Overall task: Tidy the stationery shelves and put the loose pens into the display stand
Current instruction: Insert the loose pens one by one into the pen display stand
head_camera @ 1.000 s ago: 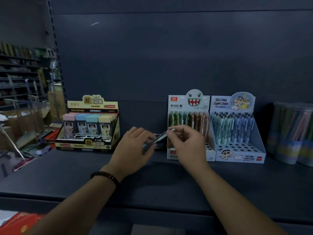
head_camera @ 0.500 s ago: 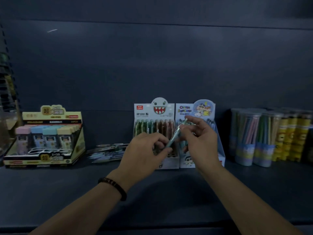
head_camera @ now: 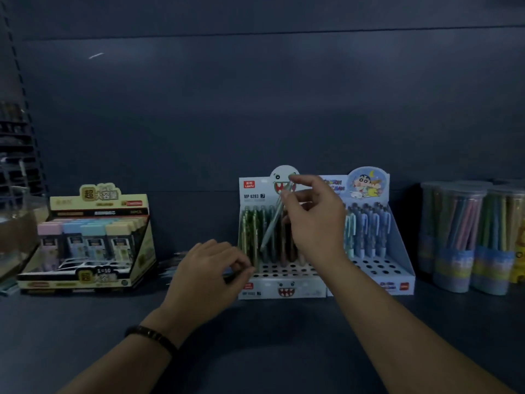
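Pen (head_camera: 271, 223): rising above display stand (head_camera: 284, 288) — right hand (head_camera: 315, 223) alone pinching it, insertion nearing.
Left hand (head_camera: 210, 271): letting go, curled — grip unclear.

Two display stands are standing on the shelf (head_camera: 255, 351): the monster-face stand (head_camera: 284, 288) and, touching its right side, the cartoon stand (head_camera: 397, 282). One yellow box (head_camera: 85, 277) is sitting well to its left, and at least three clear tubs (head_camera: 451, 251) are standing further right. Two hands are showing, the left hand (head_camera: 207, 277) and the right hand (head_camera: 315, 223), the latter gripping one pen (head_camera: 271, 226).

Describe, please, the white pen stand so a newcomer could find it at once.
On the dark shelf, two pen stands sit side by side. The white stand is the left one, with a toothy ghost face on its header; the blue stand beside it shows a cartoon boy.
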